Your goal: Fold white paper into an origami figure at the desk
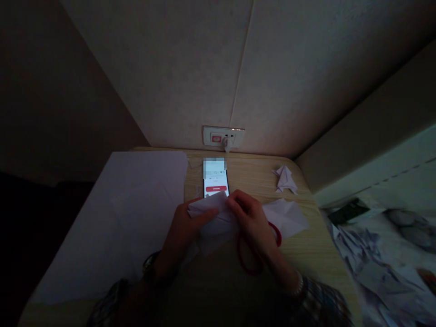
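Observation:
Over the middle of the small wooden table, both hands grip one folded sheet of white paper. My left hand is closed on its left side, the thumb lying across the front. The fingers of my right hand pinch its right edge. Just behind the paper lies a lit phone, its lower end hidden. Under my right wrist are red-handled scissors, their blades out of sight. A creased piece of white paper lies right of that hand.
A large stack of white sheets covers the table's left side. At the back right corner sits a folded paper figure. A wall socket with a plug is behind the phone. Crumpled papers are piled beyond the right edge.

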Demonstrator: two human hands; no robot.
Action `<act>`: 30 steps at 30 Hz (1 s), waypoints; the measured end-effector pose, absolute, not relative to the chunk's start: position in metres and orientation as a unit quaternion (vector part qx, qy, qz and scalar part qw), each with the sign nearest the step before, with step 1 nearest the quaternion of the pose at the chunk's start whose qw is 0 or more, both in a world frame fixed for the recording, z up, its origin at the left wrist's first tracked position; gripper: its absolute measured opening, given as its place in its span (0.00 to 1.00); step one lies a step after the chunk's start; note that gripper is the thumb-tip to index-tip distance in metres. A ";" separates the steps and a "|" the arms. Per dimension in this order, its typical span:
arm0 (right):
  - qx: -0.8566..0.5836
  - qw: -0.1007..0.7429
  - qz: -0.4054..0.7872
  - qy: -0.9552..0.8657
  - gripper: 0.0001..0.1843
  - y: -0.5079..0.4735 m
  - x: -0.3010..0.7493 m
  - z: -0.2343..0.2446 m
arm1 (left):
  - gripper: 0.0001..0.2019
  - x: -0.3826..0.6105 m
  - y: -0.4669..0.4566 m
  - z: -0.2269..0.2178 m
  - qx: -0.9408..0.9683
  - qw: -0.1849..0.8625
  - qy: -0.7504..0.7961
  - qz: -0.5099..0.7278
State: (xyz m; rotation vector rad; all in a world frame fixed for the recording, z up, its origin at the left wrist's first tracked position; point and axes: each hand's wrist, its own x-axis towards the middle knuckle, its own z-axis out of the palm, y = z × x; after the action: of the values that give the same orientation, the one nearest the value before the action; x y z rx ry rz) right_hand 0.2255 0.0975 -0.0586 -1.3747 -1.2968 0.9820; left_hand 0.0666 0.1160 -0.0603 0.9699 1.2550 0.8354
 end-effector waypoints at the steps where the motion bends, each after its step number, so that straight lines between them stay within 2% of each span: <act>1: -0.562 0.473 0.414 -0.538 0.15 0.098 0.226 -0.059 | 0.12 0.066 0.117 -0.061 0.417 0.625 0.546 0.371; 7: -0.580 0.435 0.380 -0.574 0.16 0.098 0.224 -0.063 | 0.12 0.067 0.119 -0.059 0.406 0.634 0.532 0.387; 16: -0.564 0.444 0.364 -0.593 0.17 0.097 0.221 -0.062 | 0.10 0.067 0.116 -0.057 0.430 0.605 0.545 0.390; 30: -0.566 0.475 0.320 -0.593 0.14 0.096 0.221 -0.060 | 0.15 0.066 0.118 -0.058 0.429 0.614 0.551 0.368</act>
State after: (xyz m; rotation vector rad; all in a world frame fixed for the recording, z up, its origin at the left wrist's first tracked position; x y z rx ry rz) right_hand 0.2214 0.0956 -0.0603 -1.3839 -1.4495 0.7829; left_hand 0.0660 0.1176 -0.0585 0.9879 1.2712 0.8489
